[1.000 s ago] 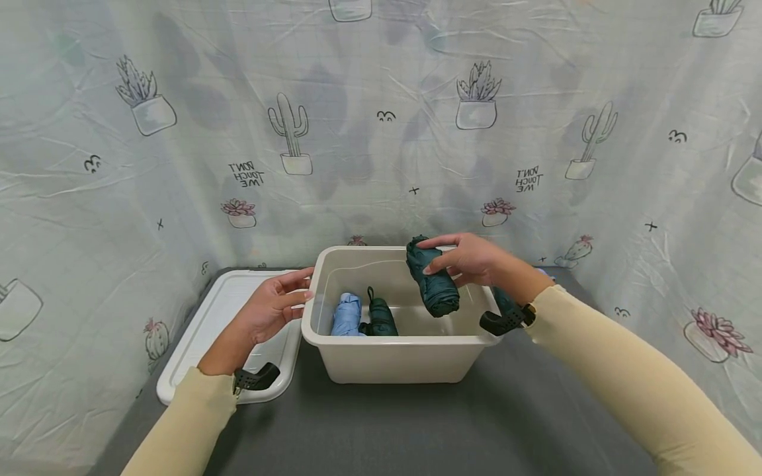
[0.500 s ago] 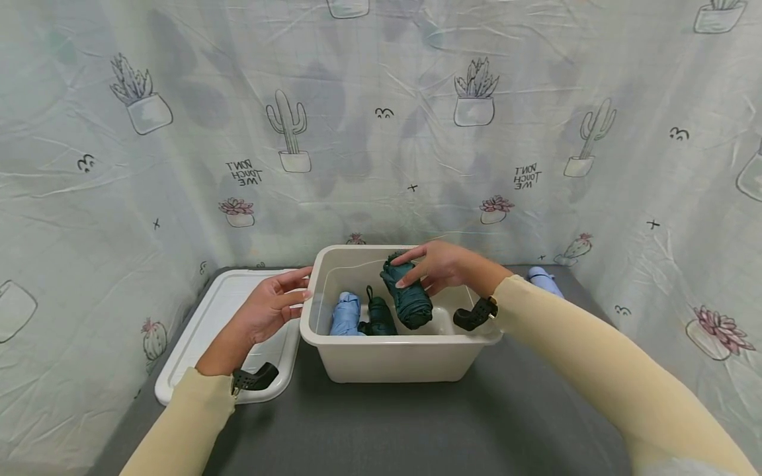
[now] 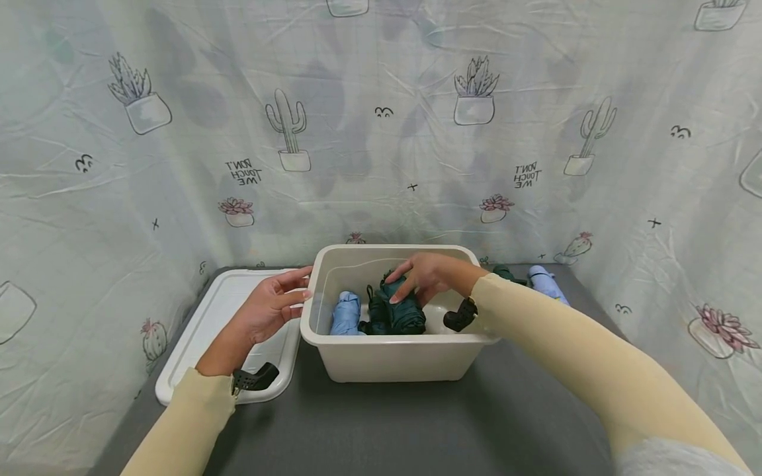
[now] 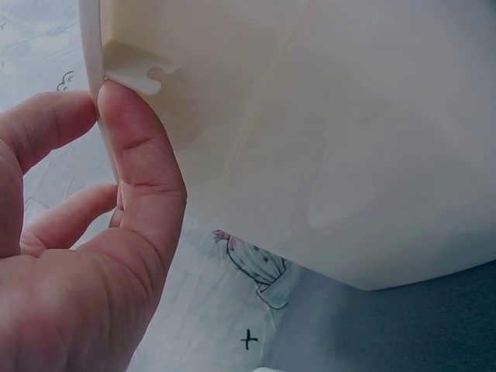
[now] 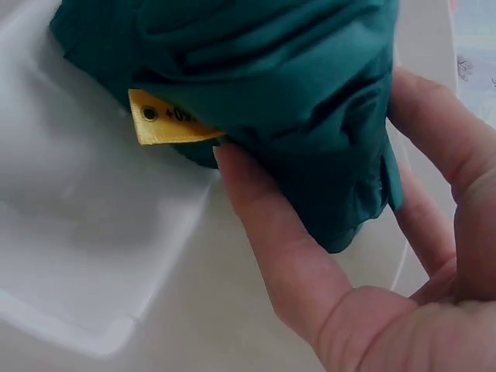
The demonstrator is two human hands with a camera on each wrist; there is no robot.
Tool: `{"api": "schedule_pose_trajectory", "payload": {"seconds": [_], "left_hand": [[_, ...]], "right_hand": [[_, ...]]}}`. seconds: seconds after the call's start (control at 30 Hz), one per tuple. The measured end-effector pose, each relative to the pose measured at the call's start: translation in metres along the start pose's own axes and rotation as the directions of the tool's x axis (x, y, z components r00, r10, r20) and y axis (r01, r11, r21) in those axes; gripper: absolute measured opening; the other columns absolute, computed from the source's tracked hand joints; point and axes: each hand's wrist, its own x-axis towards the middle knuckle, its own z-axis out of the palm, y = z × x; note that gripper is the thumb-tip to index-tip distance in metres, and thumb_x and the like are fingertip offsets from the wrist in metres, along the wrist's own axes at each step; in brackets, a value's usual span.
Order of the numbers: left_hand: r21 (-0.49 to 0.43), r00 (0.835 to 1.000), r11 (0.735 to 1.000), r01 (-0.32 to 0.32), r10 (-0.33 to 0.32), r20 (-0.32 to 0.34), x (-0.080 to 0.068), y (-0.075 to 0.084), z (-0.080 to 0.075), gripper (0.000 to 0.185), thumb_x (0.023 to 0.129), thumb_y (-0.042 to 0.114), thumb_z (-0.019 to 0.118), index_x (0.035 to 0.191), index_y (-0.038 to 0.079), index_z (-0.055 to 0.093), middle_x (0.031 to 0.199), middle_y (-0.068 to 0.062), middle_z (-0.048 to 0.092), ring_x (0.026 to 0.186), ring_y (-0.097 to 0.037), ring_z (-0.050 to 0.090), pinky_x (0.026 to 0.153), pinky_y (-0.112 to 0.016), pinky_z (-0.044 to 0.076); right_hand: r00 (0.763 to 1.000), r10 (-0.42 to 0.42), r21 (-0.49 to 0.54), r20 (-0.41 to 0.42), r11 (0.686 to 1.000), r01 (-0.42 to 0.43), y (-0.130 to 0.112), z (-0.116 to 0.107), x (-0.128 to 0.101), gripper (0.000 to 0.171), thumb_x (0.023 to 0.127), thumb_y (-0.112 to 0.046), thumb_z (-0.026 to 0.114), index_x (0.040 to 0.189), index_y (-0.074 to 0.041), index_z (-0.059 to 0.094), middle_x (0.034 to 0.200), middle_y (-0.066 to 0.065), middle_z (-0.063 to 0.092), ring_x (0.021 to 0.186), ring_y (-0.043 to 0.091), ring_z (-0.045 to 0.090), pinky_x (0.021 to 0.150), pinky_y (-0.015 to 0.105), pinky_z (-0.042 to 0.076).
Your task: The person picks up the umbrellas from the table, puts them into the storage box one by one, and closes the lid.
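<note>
The right hand [image 3: 430,277] grips a folded dark green umbrella [image 3: 403,311] low inside the beige plastic bin [image 3: 393,360], beside another dark one [image 3: 376,312] and a light blue one [image 3: 346,314]. It looks light and soft, its cloth perhaps a little slippery, so holding around the middle seems best. The left hand [image 3: 270,309] pinches the bin's rim. The white lid [image 3: 211,317] lies on the grey counter [image 3: 381,423]; behind hangs a cactus-print curtain [image 3: 381,132].
</note>
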Motion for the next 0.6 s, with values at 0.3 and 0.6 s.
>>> {"api": "schedule_pose_trajectory", "payload": {"seconds": [0.3,0.6], "left_hand": [[-0.011,1.0,1.0,0.003,-0.003,-0.013,0.0,0.0,-0.001,0.066,0.098,0.004,0.066,0.157,0.0,0.036,0.118,-0.007,0.061,0.101,-0.014,0.071,0.084,-0.032,0.063],[-0.011,1.0,1.0,-0.012,0.012,0.006,0.001,-0.002,-0.002,0.066,0.099,0.003,0.065,0.157,0.0,0.036,0.118,-0.007,0.061,0.102,-0.014,0.07,0.084,-0.032,0.063]], "right_hand": [[0.999,0.033,-0.049,0.014,0.998,-0.032,0.004,0.003,0.013,0.052,0.08,-0.006,0.087,0.129,-0.014,0.071,0.145,0.02,0.057,0.114,0.04,0.069,0.085,0.048,0.063],[0.997,0.064,-0.028,0.04,0.998,-0.063,0.017,0.008,0.021,0.051,0.082,0.002,0.083,0.13,-0.009,0.069,0.139,0.025,0.061,0.101,0.034,0.073,0.085,0.051,0.062]]}}
